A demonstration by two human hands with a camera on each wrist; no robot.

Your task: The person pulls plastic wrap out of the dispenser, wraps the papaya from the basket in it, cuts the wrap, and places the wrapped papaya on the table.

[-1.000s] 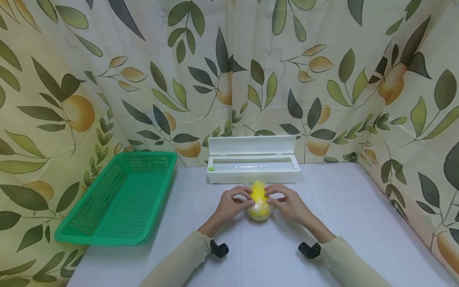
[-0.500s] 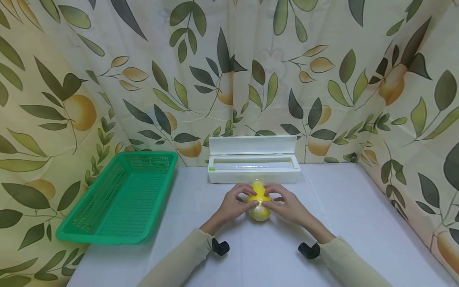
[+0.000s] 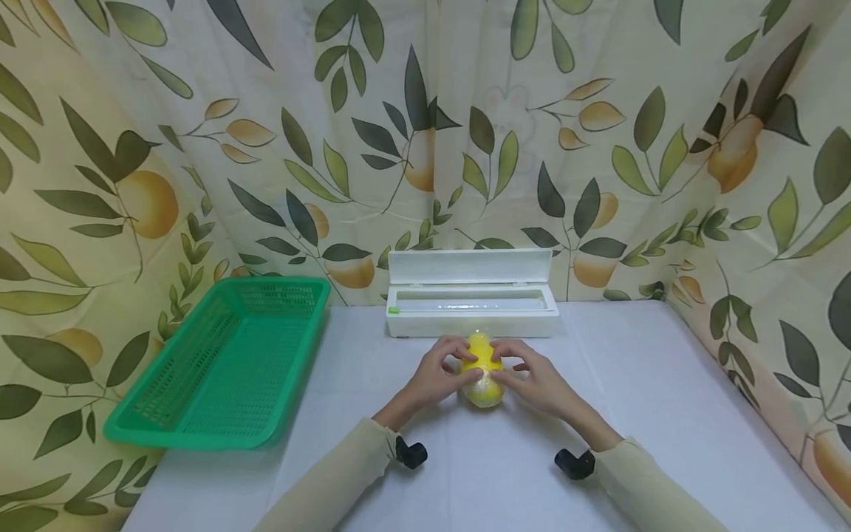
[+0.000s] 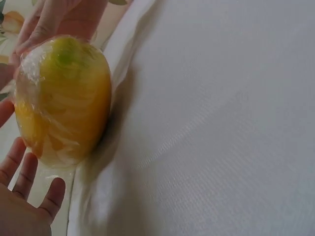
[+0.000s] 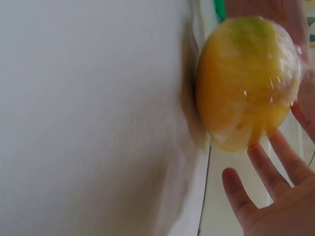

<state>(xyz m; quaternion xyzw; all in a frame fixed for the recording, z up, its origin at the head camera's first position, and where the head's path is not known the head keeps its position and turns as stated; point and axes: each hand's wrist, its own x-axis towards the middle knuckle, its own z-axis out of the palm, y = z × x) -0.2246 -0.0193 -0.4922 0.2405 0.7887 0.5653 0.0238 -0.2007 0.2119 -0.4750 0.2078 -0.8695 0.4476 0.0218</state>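
Head view, fruit: a yellow fruit wrapped in clear film lies on the white table, just in front of the open white film dispenser, where a torn sheet would naturally land.
Head view, left hand: the left hand cups the fruit's left side, fingers curled over its top and thumb low against it, seemingly to press the film flat.
Head view, right hand: the right hand mirrors it on the right side, fingers curled over the top; with one hand on each side the round fruit cannot roll.
Head view, basket: a green basket sits well apart at the table's left edge, holding nothing.
Left wrist view, fruit: the fruit fills the left of the frame, film crinkled and glossy over it, resting on the table.
Left wrist view, hand: fingertips lie loosely spread just below the fruit; other fingers touch its far end.
Right wrist view, fruit: the fruit shows a greenish end and shiny film pulled tight.
Right wrist view, hand: fingers reach up to the fruit's lower side, slightly spread to smooth the wrap.
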